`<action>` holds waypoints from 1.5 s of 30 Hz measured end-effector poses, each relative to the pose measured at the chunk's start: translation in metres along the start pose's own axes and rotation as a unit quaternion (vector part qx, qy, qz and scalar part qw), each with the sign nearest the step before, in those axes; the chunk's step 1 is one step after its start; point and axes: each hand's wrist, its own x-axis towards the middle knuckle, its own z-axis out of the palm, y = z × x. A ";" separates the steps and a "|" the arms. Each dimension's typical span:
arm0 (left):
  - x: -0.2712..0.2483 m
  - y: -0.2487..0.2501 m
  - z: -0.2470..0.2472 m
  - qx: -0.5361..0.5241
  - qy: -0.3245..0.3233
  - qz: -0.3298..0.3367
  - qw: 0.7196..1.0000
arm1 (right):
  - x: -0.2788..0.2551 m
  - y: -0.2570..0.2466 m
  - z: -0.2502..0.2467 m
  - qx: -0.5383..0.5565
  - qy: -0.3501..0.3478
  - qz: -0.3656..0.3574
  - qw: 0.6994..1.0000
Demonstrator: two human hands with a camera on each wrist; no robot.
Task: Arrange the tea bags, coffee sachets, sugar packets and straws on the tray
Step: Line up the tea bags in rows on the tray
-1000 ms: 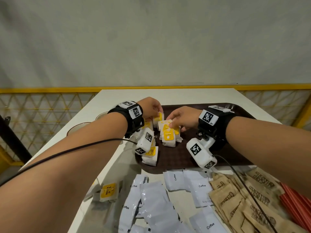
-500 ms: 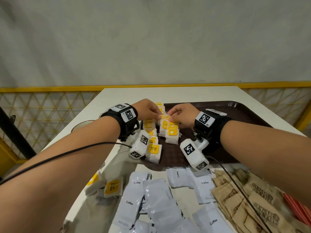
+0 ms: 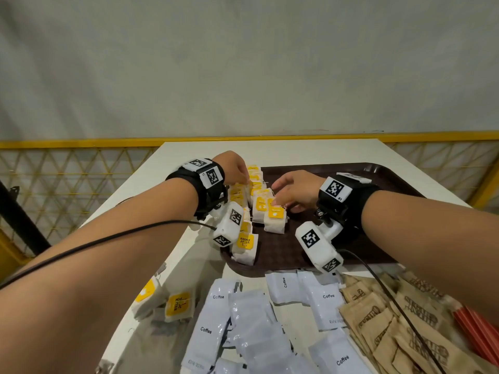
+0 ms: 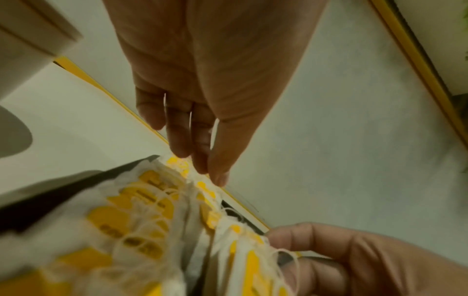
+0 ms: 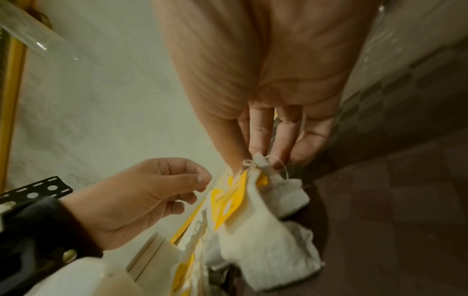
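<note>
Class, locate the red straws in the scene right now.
In the head view, the red straws lie on the table at the lower right edge, beside the brown sugar packets, not on the tray.

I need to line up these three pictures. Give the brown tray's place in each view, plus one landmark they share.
Head: the brown tray lies centre-right on the table.
Left wrist: only its dark rim shows, lower left.
Right wrist: its dark floor fills the lower right.
Shared landmark: the yellow-tagged tea bags.

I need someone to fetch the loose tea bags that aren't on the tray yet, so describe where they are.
Start at the brown tray on the white table. Near its front left corner, left of the white coffee sachets, lie the stray tea bags. Unlike the rowed ones, they sit off the tray.
</note>
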 end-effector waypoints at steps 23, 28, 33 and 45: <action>-0.004 0.011 -0.001 0.091 -0.049 0.023 0.994 | 0.000 -0.001 0.008 0.051 0.007 -0.022 0.998; -0.016 0.010 -0.014 0.065 -0.069 0.008 0.995 | -0.002 0.000 0.003 0.060 0.010 -0.026 0.998; -0.024 0.020 -0.003 0.140 -0.121 0.016 0.983 | -0.008 -0.004 -0.004 0.072 -0.018 -0.028 0.997; -0.028 0.032 0.006 0.203 -0.106 0.023 0.973 | -0.025 -0.002 -0.006 0.014 -0.088 -0.030 0.996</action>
